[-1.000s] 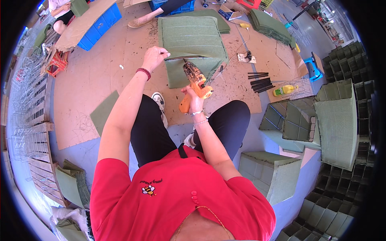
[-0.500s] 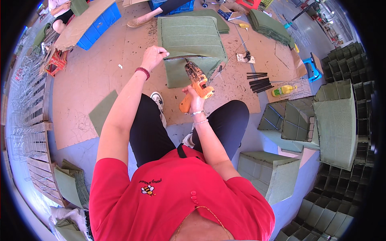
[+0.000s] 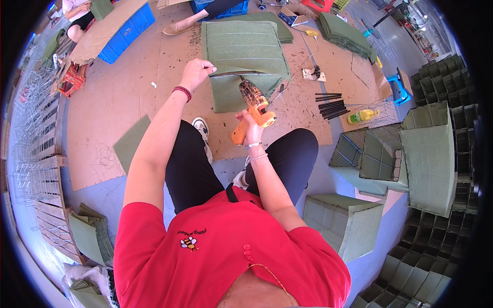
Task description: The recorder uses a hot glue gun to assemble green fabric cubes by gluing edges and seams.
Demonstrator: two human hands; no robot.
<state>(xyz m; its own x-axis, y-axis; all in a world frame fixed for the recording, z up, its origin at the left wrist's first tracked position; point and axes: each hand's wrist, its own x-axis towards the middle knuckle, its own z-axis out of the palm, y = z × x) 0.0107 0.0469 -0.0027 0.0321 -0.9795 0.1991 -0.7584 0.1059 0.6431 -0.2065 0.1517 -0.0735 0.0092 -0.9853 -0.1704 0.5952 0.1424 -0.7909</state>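
Head view: left hand [image 3: 194,73] at 11 o'clock, pinching raised edge of green felt sheet [image 3: 246,47], ribbed, squarish, spread on brown cardboard floor mat [image 3: 128,92]. Right hand [image 3: 250,128] near centre, clenched round orange glue gun [image 3: 255,105], grimy nozzle tilted toward sheet's lifted flap. Underside of flap hidden. Bundle of black rods [image 3: 334,105] at 2 o'clock. Stacked green felt boxes [image 3: 426,154] crowding 3 o'clock edge, partly cut off by rim.

Workshop, stacked felt boxes [image 3: 429,154], wire frames [image 3: 31,154]
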